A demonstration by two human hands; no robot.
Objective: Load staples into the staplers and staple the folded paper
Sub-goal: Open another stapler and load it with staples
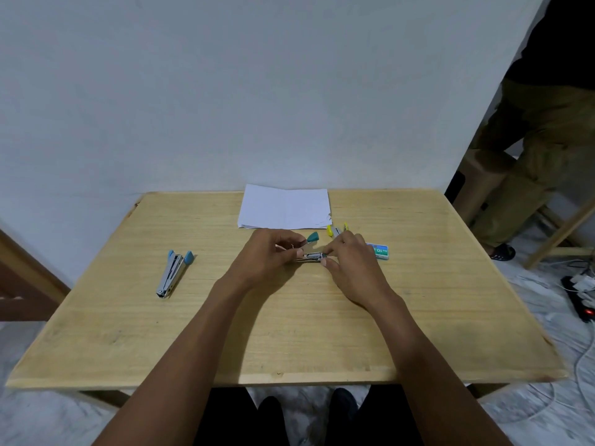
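Table (289, 342): wood, right in front of me.
Blue stapler (174, 273): lies flipped open on the table, far off to the left of my hands.
My left hand (262, 263): fingers curl round the green stapler (310, 254) and hold its top up.
My right hand (352, 268): thumb and fingers pinch the stapler's metal bottom part.
Green stapler: open, between my two hands.
Staple box (380, 251): just past my right hand.
Yellow stapler (336, 230): behind my right fingers, by the paper.
Folded paper (285, 207): flat at the far edge.

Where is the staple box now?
Head view: the staple box lies on the table, just right of the right hand, near the yellow stapler.
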